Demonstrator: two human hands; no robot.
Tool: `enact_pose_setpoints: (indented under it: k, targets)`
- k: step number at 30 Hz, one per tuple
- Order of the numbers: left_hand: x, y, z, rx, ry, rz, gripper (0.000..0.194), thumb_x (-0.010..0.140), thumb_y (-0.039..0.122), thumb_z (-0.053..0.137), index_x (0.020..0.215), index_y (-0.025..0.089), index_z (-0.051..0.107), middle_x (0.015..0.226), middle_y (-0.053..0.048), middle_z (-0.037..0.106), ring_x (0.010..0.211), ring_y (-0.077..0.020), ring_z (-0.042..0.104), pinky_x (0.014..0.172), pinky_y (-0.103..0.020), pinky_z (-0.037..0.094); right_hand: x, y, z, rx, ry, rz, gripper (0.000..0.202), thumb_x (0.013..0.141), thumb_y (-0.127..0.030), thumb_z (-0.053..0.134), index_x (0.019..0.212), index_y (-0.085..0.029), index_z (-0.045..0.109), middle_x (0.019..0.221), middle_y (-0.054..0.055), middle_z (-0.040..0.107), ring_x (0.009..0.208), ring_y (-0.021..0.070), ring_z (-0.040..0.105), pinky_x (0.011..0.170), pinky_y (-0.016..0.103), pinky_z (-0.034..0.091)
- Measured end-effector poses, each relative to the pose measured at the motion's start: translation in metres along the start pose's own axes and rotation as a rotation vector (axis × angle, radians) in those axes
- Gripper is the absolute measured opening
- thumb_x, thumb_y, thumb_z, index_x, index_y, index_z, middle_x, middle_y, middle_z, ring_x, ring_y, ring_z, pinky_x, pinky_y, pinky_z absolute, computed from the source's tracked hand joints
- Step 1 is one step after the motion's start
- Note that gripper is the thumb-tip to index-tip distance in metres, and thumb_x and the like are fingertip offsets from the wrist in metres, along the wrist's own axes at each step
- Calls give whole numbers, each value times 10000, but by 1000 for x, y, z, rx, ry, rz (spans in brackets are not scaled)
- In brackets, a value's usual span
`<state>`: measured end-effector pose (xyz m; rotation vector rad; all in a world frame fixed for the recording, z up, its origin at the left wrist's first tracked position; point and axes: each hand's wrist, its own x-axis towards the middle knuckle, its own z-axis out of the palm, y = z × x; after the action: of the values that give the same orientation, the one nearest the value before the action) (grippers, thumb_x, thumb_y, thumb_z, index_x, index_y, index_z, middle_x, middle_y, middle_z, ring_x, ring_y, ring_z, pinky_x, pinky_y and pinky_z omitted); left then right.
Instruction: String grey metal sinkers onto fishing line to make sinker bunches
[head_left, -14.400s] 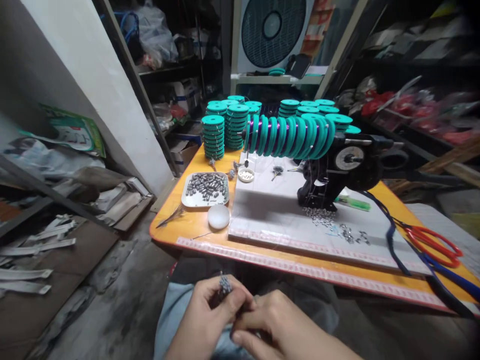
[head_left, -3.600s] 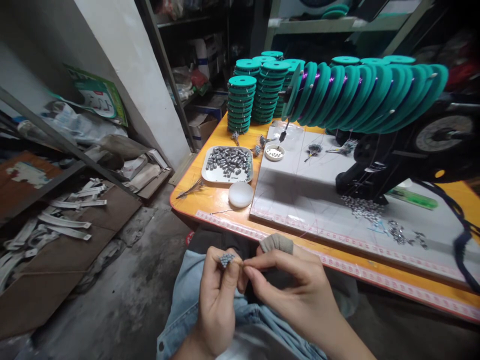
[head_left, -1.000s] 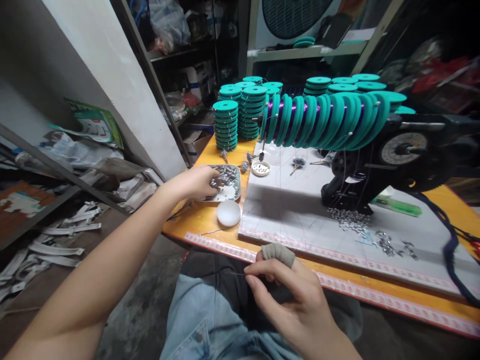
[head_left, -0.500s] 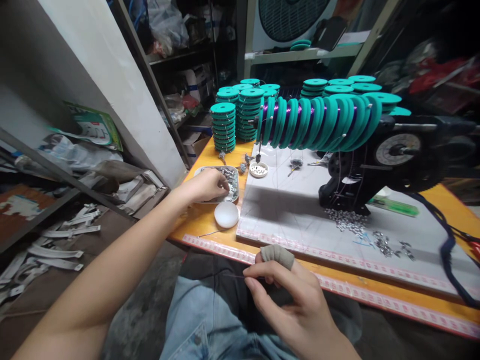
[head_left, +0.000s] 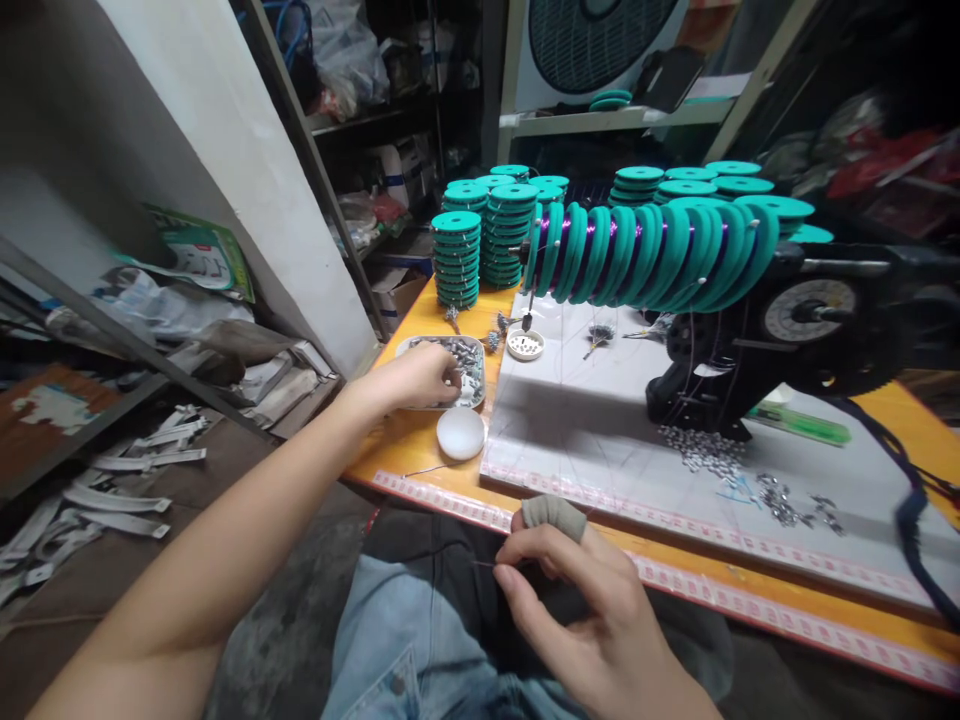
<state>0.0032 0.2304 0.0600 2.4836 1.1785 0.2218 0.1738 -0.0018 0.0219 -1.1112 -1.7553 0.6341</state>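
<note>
My left hand [head_left: 426, 378] reaches into a shallow tray [head_left: 481, 399] of small grey metal pieces, its fingers curled together among them. Whatever lies between those fingertips is hidden. Close to my lap, my right hand [head_left: 577, 600] pinches a thin line [head_left: 482, 564] between thumb and forefinger, and a short end sticks out to the left. A grey cloth band [head_left: 555, 514] wraps one finger of that hand. Beside the tray sit a white bowl [head_left: 460, 434] and a small round dish [head_left: 526, 345] holding tiny pale and dark bits.
A row of green spools with purple line [head_left: 652, 255] hangs on a black machine [head_left: 705, 375]. Stacked green spools [head_left: 457, 262] stand behind. Loose silvery pieces [head_left: 703, 453] and a green cutter [head_left: 806, 426] lie on the grey board [head_left: 570, 400]. A measuring tape [head_left: 750, 597] runs along the table's front edge.
The whole view has shifted slightly, so the table things sit a little lower and further right. My left hand stays in the tray, and my right hand keeps its pinch on the thin line.
</note>
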Motion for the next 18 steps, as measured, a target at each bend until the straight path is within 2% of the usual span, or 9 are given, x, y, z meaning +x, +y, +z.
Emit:
enact_pose_setpoints:
  k: [2, 4, 7, 8, 9, 11, 13, 16, 18]
  targets:
    - [-1, 5, -5, -20, 72, -9, 92, 630, 140, 681, 561, 201, 681, 609, -24, 698, 630, -198, 611, 622, -289, 434, 1, -1, -1, -15, -29, -22, 93, 920, -130, 617, 868, -196, 656, 798, 17, 610, 740, 149, 579, 640, 258, 461]
    - [-12, 11, -15, -46, 174, -37, 42, 676, 158, 669, 666, 182, 702, 696, -35, 719, 638, -182, 597, 620, -282, 434, 2, -1, -2, -38, -51, -58, 96, 908, -120, 645, 876, -203, 680, 795, 15, 627, 748, 154, 585, 646, 263, 459]
    - [-49, 24, -20, -199, 343, -94, 147, 817, 271, 639, 869, 155, 713, 824, -47, 726, 609, -137, 561, 568, -249, 425, 3, -2, -1, -60, -60, -109, 133, 887, -88, 663, 895, -213, 706, 763, 2, 638, 703, 144, 577, 626, 263, 444]
    - [-65, 30, -15, -395, 409, -116, 171, 815, 309, 683, 870, 151, 715, 804, -43, 713, 579, -118, 536, 532, -231, 406, 3, -2, 0, -53, -55, -118, 138, 887, -86, 665, 905, -216, 706, 759, -2, 642, 696, 141, 580, 628, 262, 445]
    - [-82, 37, -5, -632, 434, -134, 201, 801, 330, 727, 902, 157, 723, 799, -32, 701, 557, -97, 516, 504, -210, 387, 2, -2, 1, -41, -43, -118, 136, 890, -90, 665, 914, -218, 703, 764, -4, 647, 694, 138, 585, 631, 259, 448]
    - [-113, 54, 25, -1090, 408, -222, 310, 784, 368, 783, 1031, 185, 747, 782, -20, 695, 465, -46, 419, 432, -177, 302, 1, -2, 4, -4, 3, -77, 110, 903, -118, 660, 913, -224, 687, 751, -11, 637, 663, 126, 580, 602, 241, 445]
    - [-137, 72, 60, -1462, 325, -302, 315, 722, 384, 852, 930, 163, 771, 716, -24, 687, 404, -9, 344, 403, -162, 264, 1, -2, 9, 70, 50, 15, 89, 921, -151, 644, 882, -228, 663, 725, -19, 614, 615, 112, 564, 557, 219, 438]
    - [-154, 98, 101, -1762, 453, -414, 273, 657, 328, 915, 783, 146, 755, 665, -39, 712, 366, 15, 328, 374, -129, 238, 1, -1, 17, 286, 54, 154, 118, 952, -185, 601, 843, -227, 618, 752, -12, 620, 642, 117, 611, 591, 205, 500]
    - [-157, 111, 114, -1874, 538, -457, 247, 660, 302, 919, 751, 153, 743, 696, -46, 737, 361, 26, 332, 363, -105, 253, 1, -1, 21, 412, 44, 206, 139, 956, -196, 588, 819, -222, 587, 787, 0, 631, 698, 130, 643, 653, 219, 541]
